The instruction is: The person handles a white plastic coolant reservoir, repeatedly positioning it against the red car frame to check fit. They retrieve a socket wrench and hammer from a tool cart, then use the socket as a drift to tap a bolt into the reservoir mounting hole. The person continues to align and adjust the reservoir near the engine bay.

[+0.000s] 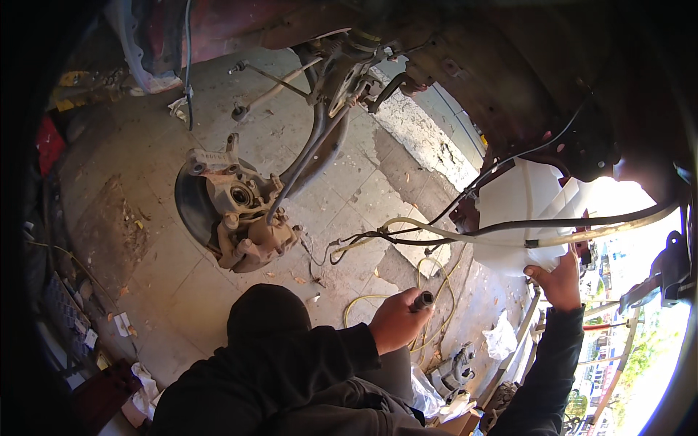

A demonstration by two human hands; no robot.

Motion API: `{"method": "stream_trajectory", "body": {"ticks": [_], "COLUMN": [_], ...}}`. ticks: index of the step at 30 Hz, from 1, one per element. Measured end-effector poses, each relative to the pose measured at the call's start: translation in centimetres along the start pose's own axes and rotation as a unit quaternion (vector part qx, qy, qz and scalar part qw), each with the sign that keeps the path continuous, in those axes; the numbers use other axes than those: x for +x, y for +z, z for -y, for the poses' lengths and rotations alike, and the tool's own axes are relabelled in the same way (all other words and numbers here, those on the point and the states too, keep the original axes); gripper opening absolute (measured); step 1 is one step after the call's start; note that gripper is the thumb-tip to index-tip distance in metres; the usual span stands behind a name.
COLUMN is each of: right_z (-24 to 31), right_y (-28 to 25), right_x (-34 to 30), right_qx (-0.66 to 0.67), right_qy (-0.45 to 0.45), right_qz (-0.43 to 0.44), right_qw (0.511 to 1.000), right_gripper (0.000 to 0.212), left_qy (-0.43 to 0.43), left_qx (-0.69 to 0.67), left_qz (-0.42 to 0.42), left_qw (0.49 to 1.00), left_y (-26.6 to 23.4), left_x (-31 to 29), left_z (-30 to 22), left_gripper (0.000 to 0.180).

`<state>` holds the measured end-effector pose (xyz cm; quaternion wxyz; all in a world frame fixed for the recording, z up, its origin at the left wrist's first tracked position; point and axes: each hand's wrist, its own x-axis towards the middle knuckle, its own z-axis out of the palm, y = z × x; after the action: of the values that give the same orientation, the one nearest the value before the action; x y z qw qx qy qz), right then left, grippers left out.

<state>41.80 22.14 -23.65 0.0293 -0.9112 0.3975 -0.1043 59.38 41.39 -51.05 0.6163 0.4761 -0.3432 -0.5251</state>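
Note:
Low in the middle, my left hand (396, 320) is wrapped around a short dark cylindrical tool (422, 301). Its round end points up and right, and the rest is hidden in my fist. My right hand (560, 280) is raised at the right, gripping the lower edge of a white plastic tank (502, 207). The thumb shows on the near side; most of the other fingers are hidden. A black hose (574, 222) and a pale hose (451, 235) run across the front of the tank, just above my right hand.
Left of centre hangs a rusty brake caliper (258, 240) with a dark brake disc (190, 207), beside a suspension arm (320, 149). Dark bodywork (552, 65) arches overhead. A yellow cable (452, 291) and a white plastic bag (500, 336) lie on the tiled floor (167, 291).

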Motion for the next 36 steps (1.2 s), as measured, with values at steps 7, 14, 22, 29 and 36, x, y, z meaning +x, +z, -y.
{"method": "stream_trajectory", "body": {"ticks": [7,14,22,29,36], "right_z": [0.0,0.2,1.5,1.9,1.0], "right_y": [0.3,0.5,0.7,0.7,1.1], "right_x": [-0.2,-0.3,-0.6,-0.5,-0.8], "right_qx": [0.013,0.039,0.03,0.06,0.028], "right_qy": [0.002,-0.006,0.013,0.027,0.023], "right_qz": [0.004,-0.011,-0.015,-0.013,-0.033], "right_qw": [1.0,0.999,0.999,0.998,0.999], "right_gripper": [0.086,0.073,0.064,0.072,0.081], "left_qy": [-0.094,-0.014,-0.001,-0.017,-0.015], "left_qx": [-0.029,0.026,0.021,0.006,0.013], "left_qz": [0.028,-0.005,-0.015,0.008,0.006], "left_qw": [0.995,1.0,1.0,1.0,1.0], "left_y": [-1.0,-1.3,-0.8,-0.8,-0.7], "left_x": [-0.7,-0.6,0.0,-0.2,-0.2], "left_z": [-0.1,-0.2,0.2,0.1,-0.8], "left_gripper": [0.032,0.029,0.03,0.03,0.03]}}
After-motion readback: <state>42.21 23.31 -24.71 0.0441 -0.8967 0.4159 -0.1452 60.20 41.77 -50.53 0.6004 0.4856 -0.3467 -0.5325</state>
